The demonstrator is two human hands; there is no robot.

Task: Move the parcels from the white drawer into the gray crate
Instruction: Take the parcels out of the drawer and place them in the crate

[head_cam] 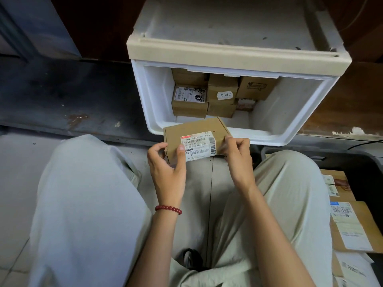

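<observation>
Two hands: the left hand [167,162] and the right hand [236,158] each grip one short end of the held parcel [192,129], fingers curled. The left thumb presses on its label [202,149].
Held parcel: flat brown cardboard with a white paper label, up over the lap, by the drawer's front edge.
White drawer [153,96]: smooth plastic, box-shaped, pulled out.
Small boxes [189,109]: brown cardboard, stacked at the drawer's back.
Gray crate [352,160]: dark with a round corner, on the right, holding flat labelled parcels [362,214].
Bracelet [168,209]: round red beads on the left wrist.

Matt cardboard parcel [194,137]; smooth plastic drawer [157,112].
</observation>
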